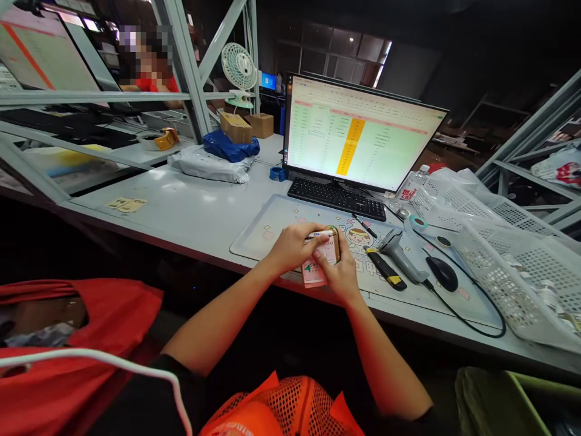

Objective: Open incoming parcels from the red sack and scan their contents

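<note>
Your orange mesh vest [284, 402] fills the bottom edge; from either side of it your bare forearms slant inward and forward, converging at the front edge of the counter [181, 221]; your left hand [293, 245] bends over the top of a pink-printed packet [314, 277], its thumb laid across the front; your right hand [344, 275] wraps the packet's right side, thumb pressed on its face, so both pinch it between them; the packet tilts over the near border of the patterned mat [258, 233]; right of your right hand lie a yellow-black cutter [385, 268], a grey scanner [403, 257] and a black mouse [442, 274]; beyond the packet sits the keyboard [336, 198].
</note>
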`<state>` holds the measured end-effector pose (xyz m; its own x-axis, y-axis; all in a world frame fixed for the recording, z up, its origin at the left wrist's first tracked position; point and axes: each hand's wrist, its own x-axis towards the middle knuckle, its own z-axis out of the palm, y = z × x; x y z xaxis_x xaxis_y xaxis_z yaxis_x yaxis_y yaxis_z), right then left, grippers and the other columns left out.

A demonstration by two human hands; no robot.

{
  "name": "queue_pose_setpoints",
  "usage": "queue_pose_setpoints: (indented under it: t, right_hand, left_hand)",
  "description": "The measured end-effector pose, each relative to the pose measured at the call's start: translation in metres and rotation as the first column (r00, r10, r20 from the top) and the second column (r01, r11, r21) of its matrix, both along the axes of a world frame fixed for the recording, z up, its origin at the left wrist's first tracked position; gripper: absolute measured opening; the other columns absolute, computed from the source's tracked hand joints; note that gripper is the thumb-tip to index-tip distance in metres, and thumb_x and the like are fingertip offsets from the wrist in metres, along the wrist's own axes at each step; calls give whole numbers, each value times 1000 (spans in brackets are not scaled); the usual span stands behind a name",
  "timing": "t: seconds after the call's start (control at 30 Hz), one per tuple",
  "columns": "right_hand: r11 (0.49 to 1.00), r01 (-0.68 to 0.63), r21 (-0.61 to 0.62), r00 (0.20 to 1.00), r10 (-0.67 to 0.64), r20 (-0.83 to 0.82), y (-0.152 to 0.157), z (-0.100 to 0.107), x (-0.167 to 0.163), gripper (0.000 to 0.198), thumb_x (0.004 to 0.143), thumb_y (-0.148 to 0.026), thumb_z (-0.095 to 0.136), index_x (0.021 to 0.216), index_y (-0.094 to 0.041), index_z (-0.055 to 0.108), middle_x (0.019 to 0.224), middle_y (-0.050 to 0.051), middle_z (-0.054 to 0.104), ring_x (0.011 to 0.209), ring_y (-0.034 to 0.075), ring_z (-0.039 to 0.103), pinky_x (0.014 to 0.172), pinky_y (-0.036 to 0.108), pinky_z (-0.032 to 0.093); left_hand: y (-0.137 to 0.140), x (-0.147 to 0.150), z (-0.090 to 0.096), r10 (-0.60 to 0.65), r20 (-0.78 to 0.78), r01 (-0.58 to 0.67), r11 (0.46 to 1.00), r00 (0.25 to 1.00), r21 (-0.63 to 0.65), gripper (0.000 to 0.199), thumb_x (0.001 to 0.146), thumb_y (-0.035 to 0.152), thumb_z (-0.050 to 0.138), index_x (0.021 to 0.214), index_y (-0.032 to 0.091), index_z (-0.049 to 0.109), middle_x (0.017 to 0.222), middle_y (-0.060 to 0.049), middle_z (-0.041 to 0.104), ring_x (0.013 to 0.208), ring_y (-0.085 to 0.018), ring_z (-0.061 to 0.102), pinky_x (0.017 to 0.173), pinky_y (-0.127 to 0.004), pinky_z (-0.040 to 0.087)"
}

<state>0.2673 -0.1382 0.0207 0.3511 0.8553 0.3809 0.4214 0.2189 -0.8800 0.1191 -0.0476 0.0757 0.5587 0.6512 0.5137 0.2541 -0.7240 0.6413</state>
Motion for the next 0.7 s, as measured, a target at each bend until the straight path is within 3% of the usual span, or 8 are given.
queue_pose_setpoints:
  t: [0.17,0.27,0.37,0.43,0.57,0.63,0.7]
  right_hand:
    - [993,-20,117,999,23,-22,10,-20,1,91,91,-59,75,165,-22,38,165,13,47,152,32,45,128,53,35]
    - [992,-26,126,999,30,-31,9,-27,12,94,90,-62,75,165,-20,36,166,16,44,154,32,42,129,52,33]
    - [992,-97,82,991,104,-83,7,-20,26,89,95,-70,65,163,-21,36,163,18,47,150,32,48,125,52,38]
    - [990,-108,85,983,119,-141,8,-9,31,80,100,-72,56,160,-23,40,157,17,53,145,31,53,121,51,43]
    - [980,-27,198,993,50,-110,16,4,27,54,102,-69,53,130,-25,66,139,13,67,140,29,56,120,49,41]
    - [968,13,250,993,16,-114,20,3,22,48,103,-67,52,114,-23,70,132,12,70,137,29,58,119,48,41]
    - [963,49,263,990,-12,-142,21,0,19,45,104,-64,52,105,-22,69,129,12,71,136,28,59,117,45,43]
  left_hand:
    - [2,19,-14,88,163,-69,991,983,-114,18,95,37,74,101,24,85,104,-4,83,95,-23,79,85,-33,58]
    - [1,28,-15,108,185,-83,987,977,-135,16,92,36,77,96,24,86,101,-5,83,93,-24,79,84,-34,59]
    - [-1,35,-12,69,133,-59,995,989,-81,16,92,36,77,95,24,86,100,-6,83,93,-24,79,86,-35,60]
    - [-4,36,-11,11,109,-8,999,994,-32,15,93,35,76,97,25,86,103,-6,83,97,-25,78,96,-39,58]
    - [-7,28,-18,-82,205,105,989,975,-103,21,94,32,72,109,23,82,118,-9,80,121,-28,70,108,-44,53]
    - [-8,23,-25,-101,286,153,974,953,-165,25,95,35,69,112,20,78,126,-12,76,132,-29,64,110,-43,51]
    - [-11,24,-32,-52,345,122,976,937,-183,23,97,37,64,105,18,76,123,-13,74,136,-29,61,114,-44,48]
